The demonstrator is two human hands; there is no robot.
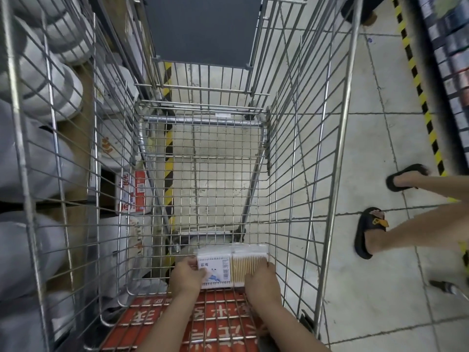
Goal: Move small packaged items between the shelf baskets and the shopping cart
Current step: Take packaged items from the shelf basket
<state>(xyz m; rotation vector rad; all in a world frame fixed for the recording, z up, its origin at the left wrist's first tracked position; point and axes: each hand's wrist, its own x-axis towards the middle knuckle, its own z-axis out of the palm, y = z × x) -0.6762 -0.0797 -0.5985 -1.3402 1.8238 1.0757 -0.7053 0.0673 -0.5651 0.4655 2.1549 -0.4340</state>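
Swab pack [229, 269] crosswise in cart [291, 153], both hands [186, 276] gripping.

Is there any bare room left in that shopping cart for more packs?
Plenty. The wire floor is bare from the far end wall back to the cotton swab packs. The near right corner is crowded: left hand and right hand grip the packs, which lie against the right side wall by the red seat flap.

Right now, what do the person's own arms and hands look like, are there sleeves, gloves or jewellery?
Both forearms are bare right up to the bottom edge of the picture: no sleeves show. The left hand and right hand wear no gloves, and no rings, watch or bracelet can be seen on the fingers or wrists.
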